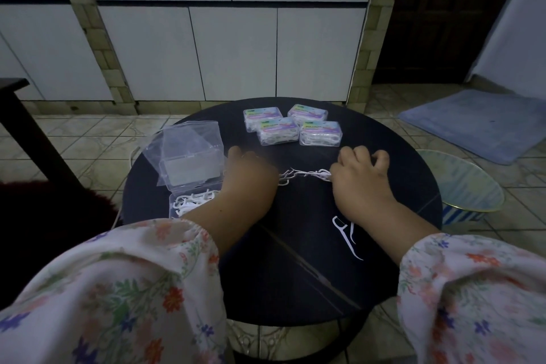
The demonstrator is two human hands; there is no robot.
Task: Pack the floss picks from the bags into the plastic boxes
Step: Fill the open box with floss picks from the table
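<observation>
Two hands work a loose cluster of floss picks [304,176] lying on the dark round surface [295,275]. The right hand [359,179] has its fingers [362,154] curled down over the right end of the cluster, seemingly gathering picks, though whether they actually pinch any cannot be told. The left hand [251,174] lies knuckles-up at the cluster's left end; its fingertips are hidden beneath it, so its hold cannot be told either. Just left of the left hand stands an open plastic box [192,195] with its clear lid raised and several picks inside. An empty clear bag [155,152] lies behind that box. Beyond both hands, four closed filled boxes [291,125] sit close together. Nearer the person than the right hand, two stray picks [347,235] lie on the surface. Floral sleeves [118,289] cover both forearms.
</observation>
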